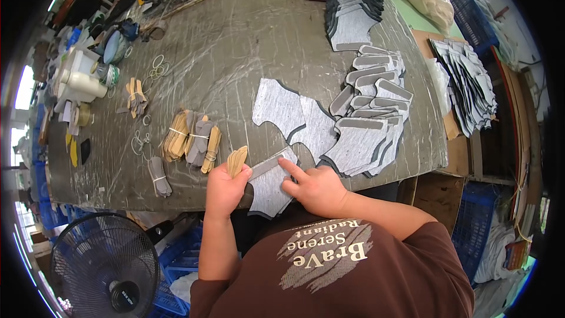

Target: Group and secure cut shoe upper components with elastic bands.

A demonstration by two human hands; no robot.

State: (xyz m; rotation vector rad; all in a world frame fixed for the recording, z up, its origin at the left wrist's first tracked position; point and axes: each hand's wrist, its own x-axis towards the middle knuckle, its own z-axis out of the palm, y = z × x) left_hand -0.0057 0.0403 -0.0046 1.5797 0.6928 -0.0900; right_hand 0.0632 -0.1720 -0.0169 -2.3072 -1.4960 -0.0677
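My left hand [225, 189] is closed round a small stack of tan strips with rounded ends [237, 159]. Its thumb lies by the left end of a grey strip [266, 167], which rests along the upper edge of a grey cut fabric piece [272, 191] at the table's near edge. My right hand [319, 188] presses a stretched index finger on that strip's right end; the thumb is apart and the other fingers are curled. Just beyond, two more grey fabric pieces [278, 108] overlap. To the right, several pieces with grey strips on them [362, 141] lie fanned out.
Bundles of tan and grey strips [199, 140] lie left of my hands, near loose rubber bands [141, 143]. Stacked fabric pieces [353, 20] stand at the far right. A black fan [106, 271] is below the table's left edge, blue crates [479, 224] at right.
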